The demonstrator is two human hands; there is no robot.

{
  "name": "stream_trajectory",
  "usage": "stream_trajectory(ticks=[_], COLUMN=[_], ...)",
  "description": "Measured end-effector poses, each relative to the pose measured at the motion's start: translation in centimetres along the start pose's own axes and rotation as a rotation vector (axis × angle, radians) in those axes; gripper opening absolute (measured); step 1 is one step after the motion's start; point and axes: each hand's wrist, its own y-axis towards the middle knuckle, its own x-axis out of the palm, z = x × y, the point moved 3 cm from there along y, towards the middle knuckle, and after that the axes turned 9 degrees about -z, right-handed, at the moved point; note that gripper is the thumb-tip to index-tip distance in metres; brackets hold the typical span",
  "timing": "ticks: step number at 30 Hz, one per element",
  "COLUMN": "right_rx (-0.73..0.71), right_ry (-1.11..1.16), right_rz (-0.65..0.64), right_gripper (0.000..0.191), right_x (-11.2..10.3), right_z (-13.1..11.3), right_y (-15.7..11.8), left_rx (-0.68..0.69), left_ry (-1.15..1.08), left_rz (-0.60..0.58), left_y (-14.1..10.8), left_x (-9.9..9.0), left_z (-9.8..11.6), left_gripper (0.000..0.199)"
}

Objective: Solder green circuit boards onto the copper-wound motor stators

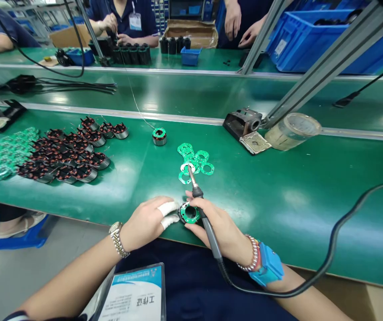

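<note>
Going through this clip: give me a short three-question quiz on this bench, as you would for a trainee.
1. Which hand grips the black-handled soldering iron?
2. True or false: the white-taped fingers are on the hand gripping the iron.
3. What lies nearest the iron's tip?
A) Flat green ring-shaped circuit boards
B) A dark metal soldering stand
C) A small blue plastic bin

Key:
1. Right hand
2. False: they are on the left hand
3. A
</note>
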Motion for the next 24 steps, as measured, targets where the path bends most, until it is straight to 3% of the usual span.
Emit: stream_trajectory(ticks=[5, 10, 13, 19, 21, 24], right_rx=[-0.009, -0.004, 0.003, 0.023, 0.023, 0.017], right_ry=[0.002, -0.003, -0.009, -0.041, -0.043, -0.037], right_rz=[-0.001, -0.001, 0.001, 0.046, 0.062, 0.082], right_gripper=[0.041, 0.042, 0.040, 0.038, 0.037, 0.034], right_x=[0.0, 0.0, 0.2, 0.4, 0.4, 0.5], right_z=[0.0, 0.0, 0.1, 0.0, -0.1, -0.1], right_y=[0.0, 0.0, 0.0, -0.2, -0.2, -0.2], left_rx=[0.185, 0.215, 0.157, -0.129, -0.137, -0.107], left_ry=[0.252, 0.358, 0.383, 0.247, 0.192, 0.172], left_rz=[0.034, 0.052, 0.073, 0.191, 0.204, 0.181], left_y=[0.0, 0.2, 0.5, 0.0, -0.7, -1.8], left_x=[-0.2, -0.2, 0.3, 1.9, 2.5, 3.8], left_z=[0.7, 1.0, 1.4, 1.6, 1.7, 1.9], left_gripper=[0.022, 0.023, 0.022, 0.019, 0.017, 0.034])
